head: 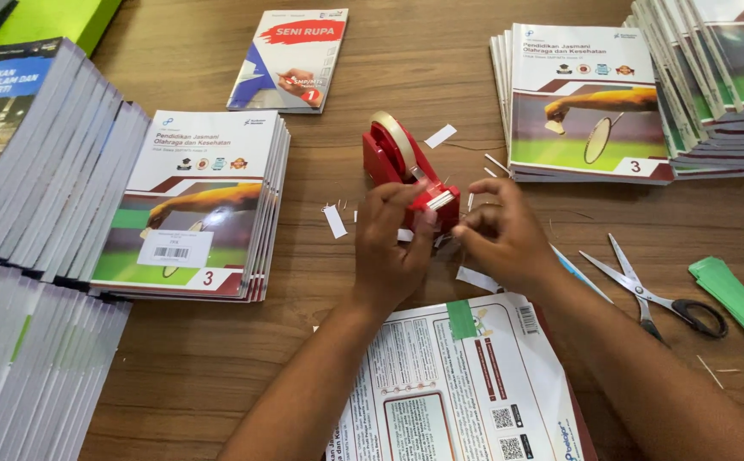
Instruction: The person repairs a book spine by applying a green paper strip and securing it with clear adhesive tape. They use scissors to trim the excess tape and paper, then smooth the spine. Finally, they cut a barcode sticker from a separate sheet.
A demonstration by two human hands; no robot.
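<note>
Left hand (391, 248) steadying red tape dispenser (406, 166), right hand (501, 235) pinching tape

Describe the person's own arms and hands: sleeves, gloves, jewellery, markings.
Both forearms enter from the bottom edge, bare as far as the frame shows: no sleeves, gloves or watch. The left hand and right hand show no clear rings or markings. Fingernails look short and plain.

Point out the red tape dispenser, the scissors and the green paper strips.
red tape dispenser (386, 154): head view, on its red side wall.
scissors (636, 283): head view, on the blades near the pivot.
green paper strips (735, 299): head view, mid-stack.
</note>
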